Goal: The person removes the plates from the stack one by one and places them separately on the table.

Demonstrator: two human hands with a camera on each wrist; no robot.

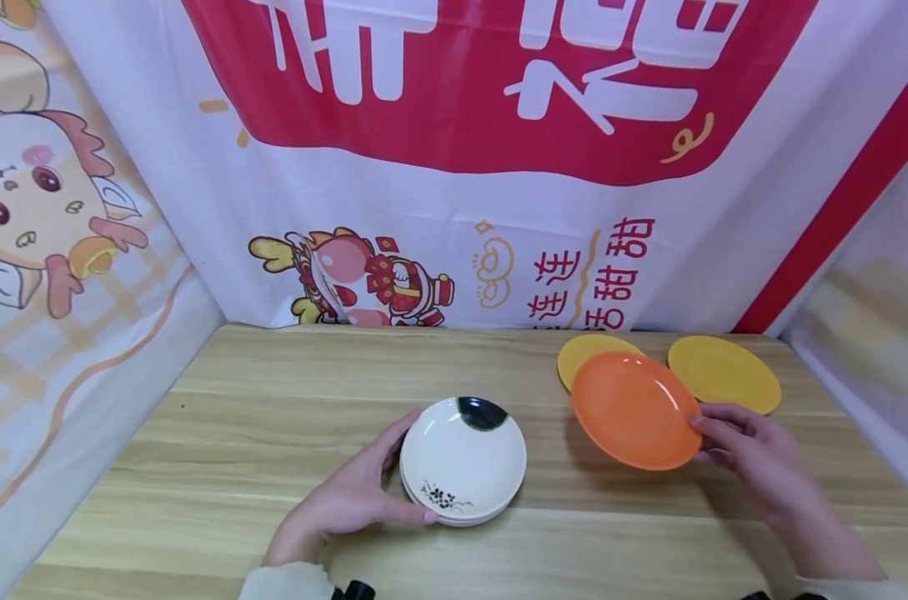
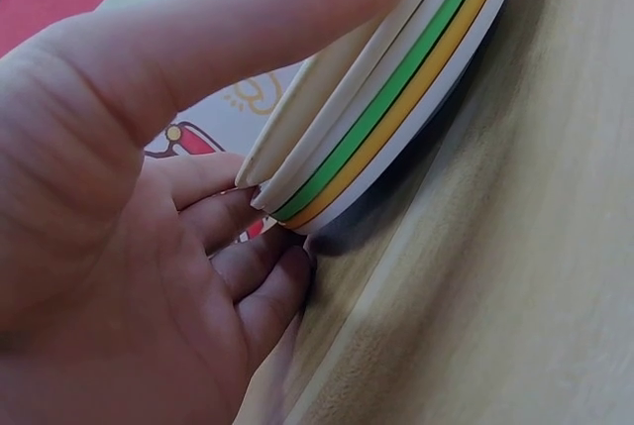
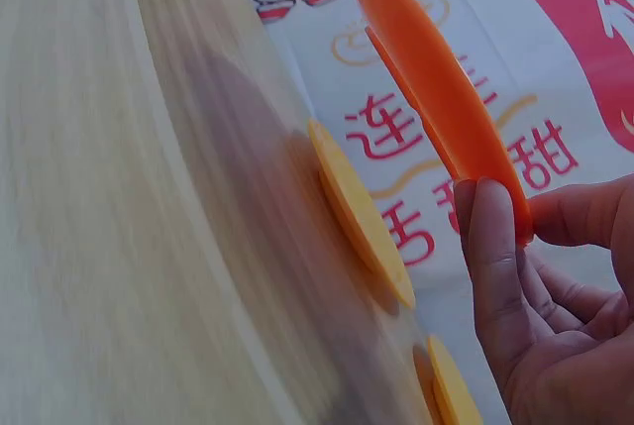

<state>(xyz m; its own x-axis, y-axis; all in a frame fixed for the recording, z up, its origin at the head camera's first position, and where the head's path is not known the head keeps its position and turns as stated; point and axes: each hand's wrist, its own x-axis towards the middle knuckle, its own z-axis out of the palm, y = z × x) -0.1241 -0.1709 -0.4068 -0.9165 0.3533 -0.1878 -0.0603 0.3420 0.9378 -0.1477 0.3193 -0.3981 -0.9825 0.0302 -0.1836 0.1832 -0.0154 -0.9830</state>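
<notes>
A stack of round plates (image 1: 464,458) sits on the table, topped by a glossy white one with a dark patch and a small flower print. My left hand (image 1: 356,496) holds the stack at its left side, thumb along the near edge. Lower down, the left wrist view shows a green plate (image 2: 386,103) and a yellow plate (image 2: 396,118) between white ones. Raised above the table, an orange plate (image 1: 634,408) is tilted. My right hand (image 1: 754,454) pinches its right edge between thumb and fingers; the right wrist view shows the orange plate (image 3: 436,78) nearly edge-on.
Two yellow plates lie toward the back right: one yellow plate (image 1: 584,354) partly hidden behind the orange one, another yellow plate (image 1: 724,375) farther right. A printed cloth (image 1: 438,192) hangs behind the wooden table (image 1: 288,383), with more cloth at both sides.
</notes>
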